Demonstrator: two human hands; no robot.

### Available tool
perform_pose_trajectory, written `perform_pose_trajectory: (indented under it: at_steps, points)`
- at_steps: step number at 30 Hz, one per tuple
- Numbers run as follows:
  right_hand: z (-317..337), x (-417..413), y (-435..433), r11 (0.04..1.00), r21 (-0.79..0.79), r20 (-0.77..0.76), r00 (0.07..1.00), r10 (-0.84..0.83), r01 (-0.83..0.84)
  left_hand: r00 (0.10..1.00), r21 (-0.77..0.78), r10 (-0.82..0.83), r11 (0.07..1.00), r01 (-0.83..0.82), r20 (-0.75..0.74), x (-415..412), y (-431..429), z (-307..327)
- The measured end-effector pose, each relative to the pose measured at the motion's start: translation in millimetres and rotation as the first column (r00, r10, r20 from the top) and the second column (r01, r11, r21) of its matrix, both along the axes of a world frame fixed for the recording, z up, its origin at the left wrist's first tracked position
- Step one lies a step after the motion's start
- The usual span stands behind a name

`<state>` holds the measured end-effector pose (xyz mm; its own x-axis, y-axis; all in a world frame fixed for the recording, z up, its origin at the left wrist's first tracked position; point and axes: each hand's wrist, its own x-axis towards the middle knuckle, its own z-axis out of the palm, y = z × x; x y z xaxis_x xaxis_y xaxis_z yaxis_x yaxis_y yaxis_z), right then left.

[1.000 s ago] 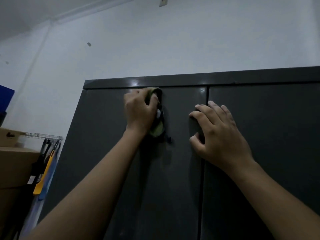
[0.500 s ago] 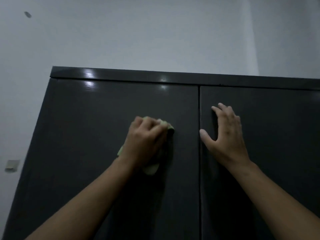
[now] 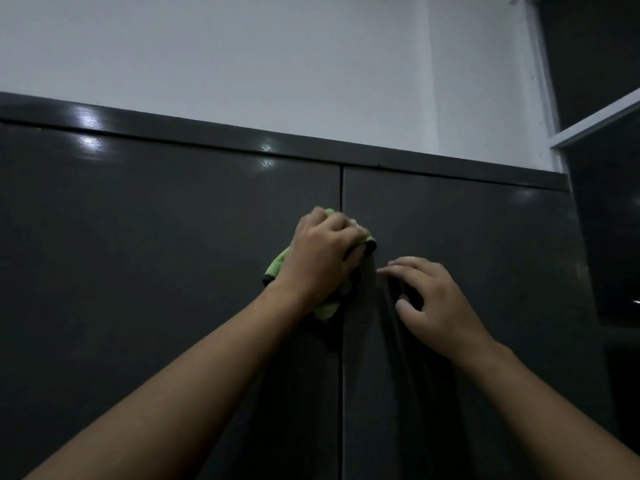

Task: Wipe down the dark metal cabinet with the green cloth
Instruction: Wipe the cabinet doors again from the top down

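Across most of the view stands the dark cabinet (image 3: pixel 138 271), its two doors closed and meeting at a thin upright seam (image 3: pixel 341 393) a little right of centre. Small bright reflections sit on its top rail and on the upper part of the left door (image 3: pixel 104 306). Behind and above it is a pale wall (image 3: pixel 242 64), and at the far right a light window frame (image 3: pixel 595 126) with dark panes.

Both bare forearms reach up from the bottom edge to the door fronts. The left hand (image 3: pixel 320 258) is pressed against the cabinet right at the seam, high on the doors, with its fingers curled over the green cloth (image 3: pixel 277 265) and gripping it. The cloth is bunched under that palm: green folds stick out to the left of the wrist and below the heel of the hand, and a dark-trimmed corner peeks out past the knuckles onto the right door (image 3: pixel 485 375).

The right hand (image 3: pixel 433 303) lies just beside the left, slightly lower, on the right door. It holds nothing; its fingers are loosely bent and spread, the tips touching the metal near the cloth.
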<state>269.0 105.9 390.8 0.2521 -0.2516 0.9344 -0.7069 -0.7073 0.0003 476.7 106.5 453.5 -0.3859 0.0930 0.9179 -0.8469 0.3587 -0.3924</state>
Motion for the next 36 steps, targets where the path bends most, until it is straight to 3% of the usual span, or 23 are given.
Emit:
perform_pose_trajectory:
  at_steps: [4, 6, 8, 11, 15, 17, 19, 20, 22, 25, 27, 30, 33, 36]
  points:
    - [-4, -1, 10, 0.999, -0.032, 0.014, 1.0, -0.003, 0.004, 0.989, 0.183, -0.01, 0.983, -0.018, 0.149, -1, 14, -44]
    - [-9, 0, 16, 0.998, -0.005, 0.006, 0.998, 0.057, -0.057, 0.989, 0.256, -0.039, 0.967, 0.002, 0.14, -5, 18, -54]
    - [-19, 2, 19, 0.991, 0.016, 0.033, 0.991, 0.133, -0.134, 0.985, 0.31, -0.17, 0.935, 0.174, -0.041, -14, 20, -51]
    - [-34, 8, 19, 0.98, 0.075, 0.004, 0.983, 0.182, -0.182, 0.872, 0.295, -0.326, 0.848, 0.441, -0.365, -37, 20, -35]
    - [-37, 27, 9, 0.944, 0.221, 0.086, 0.969, 0.231, -0.245, 0.841, 0.36, -0.35, 0.785, 0.503, -0.412, -62, 24, -27]
    - [-33, 32, 0, 0.975, 0.182, 0.102, 0.988, 0.114, -0.131, 0.814, 0.507, -0.389, 0.642, 0.575, -0.43, -55, 33, -27]
    - [-29, 35, -9, 0.998, 0.065, 0.105, 0.994, -0.014, 0.008, 0.735, 0.622, -0.468, 0.404, 0.671, -0.49, -38, 47, -31]
    - [-27, 38, -11, 0.999, 0.008, 0.13, 0.991, -0.039, 0.038, 0.711, 0.644, -0.495, 0.337, 0.687, -0.499, -27, 53, -34]
    - [-19, 49, -12, 0.998, -0.049, 0.192, 0.981, -0.018, 0.028, 0.742, 0.656, -0.497, 0.379, 0.652, -0.451, -3, 68, -45]
    - [-14, 75, -12, 0.99, -0.131, 0.239, 0.967, 0.087, -0.057, 0.826, 0.559, -0.42, 0.608, 0.564, -0.377, 38, 87, -58]
    - [-20, 94, -7, 0.974, -0.184, 0.134, 0.979, 0.155, -0.129, 0.885, 0.479, -0.32, 0.752, 0.454, -0.337, 68, 99, -64]
    - [-50, 128, 1, 0.954, -0.217, -0.153, 0.972, 0.177, -0.208, 0.961, 0.379, -0.021, 0.916, 0.129, -0.277, 107, 114, -71]
    - [-93, 155, 0, 0.92, -0.279, -0.355, 0.919, 0.168, -0.276, 0.951, 0.37, 0.21, 0.922, -0.115, -0.228, 144, 122, -80]
    - [-124, 157, -5, 0.891, -0.354, -0.433, 0.894, 0.113, -0.284, 0.927, 0.421, 0.296, 0.889, -0.179, -0.232, 182, 130, -91]
